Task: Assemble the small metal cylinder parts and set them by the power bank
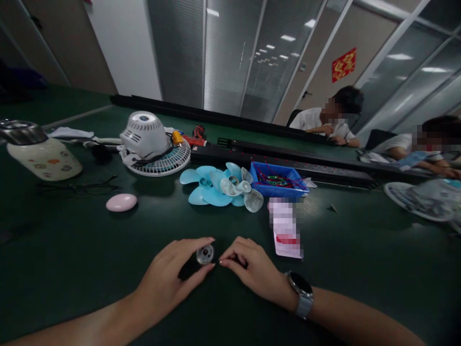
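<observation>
My left hand point(169, 264) holds a small round metal motor point(205, 254) between thumb and fingers, its round end with a dark centre facing up toward me. Just right of it, my right hand point(252, 264) is closed in a pinch, thumb against forefinger; whatever is in the fingertips, if anything, is too small to make out. The two hands are close together but apart, low over the dark green table point(338, 274). Beyond them lie several light blue and clear fan blades point(216, 187), overlapping one another.
A blue tray point(298, 192) of wired parts stands behind a pink packet point(284, 230). To the left are a pink oval object point(121, 203), glasses point(79, 186), a flask point(46, 158) and a white fan point(144, 137). Two people sit across the table, beyond black rails point(288, 163).
</observation>
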A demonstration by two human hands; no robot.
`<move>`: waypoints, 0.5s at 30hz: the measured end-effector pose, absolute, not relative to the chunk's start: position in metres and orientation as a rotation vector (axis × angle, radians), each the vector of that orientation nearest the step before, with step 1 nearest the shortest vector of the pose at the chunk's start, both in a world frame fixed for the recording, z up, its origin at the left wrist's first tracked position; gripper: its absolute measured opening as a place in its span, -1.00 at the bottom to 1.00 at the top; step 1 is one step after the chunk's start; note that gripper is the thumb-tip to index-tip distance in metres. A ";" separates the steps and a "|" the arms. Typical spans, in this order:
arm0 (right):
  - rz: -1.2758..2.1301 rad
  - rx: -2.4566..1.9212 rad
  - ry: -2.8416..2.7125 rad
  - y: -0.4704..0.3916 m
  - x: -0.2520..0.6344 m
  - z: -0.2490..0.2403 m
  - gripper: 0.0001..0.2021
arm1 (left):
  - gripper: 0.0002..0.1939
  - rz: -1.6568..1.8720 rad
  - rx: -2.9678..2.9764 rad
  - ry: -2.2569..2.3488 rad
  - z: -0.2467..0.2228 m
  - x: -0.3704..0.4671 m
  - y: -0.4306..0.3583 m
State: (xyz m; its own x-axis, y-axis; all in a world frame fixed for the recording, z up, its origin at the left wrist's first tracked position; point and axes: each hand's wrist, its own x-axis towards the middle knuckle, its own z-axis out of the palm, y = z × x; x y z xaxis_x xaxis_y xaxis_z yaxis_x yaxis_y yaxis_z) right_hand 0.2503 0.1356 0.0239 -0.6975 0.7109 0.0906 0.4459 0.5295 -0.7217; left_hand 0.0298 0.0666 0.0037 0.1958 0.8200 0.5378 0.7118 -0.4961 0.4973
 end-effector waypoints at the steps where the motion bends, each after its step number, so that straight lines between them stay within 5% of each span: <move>1: 0.955 -0.934 -2.423 0.135 0.250 0.025 -0.91 | -0.60 1.162 2.336 1.498 0.006 0.028 0.069; 8: 0.940 -0.890 -2.486 0.133 0.251 0.031 -0.89 | -0.61 1.019 2.246 1.752 0.013 -0.026 0.079; 15: 0.966 -0.929 -2.426 0.133 0.250 0.029 -0.85 | -0.44 0.721 1.695 2.537 0.029 -0.116 0.048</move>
State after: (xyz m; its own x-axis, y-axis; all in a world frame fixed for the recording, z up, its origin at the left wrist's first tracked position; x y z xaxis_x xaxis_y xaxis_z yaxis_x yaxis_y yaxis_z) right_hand 0.2504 0.1334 0.0291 -0.7153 0.6929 0.0907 0.4408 0.5480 -0.7109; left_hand -0.1155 0.0481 0.0294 -0.4154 0.8766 0.2431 0.8735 0.3097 0.3757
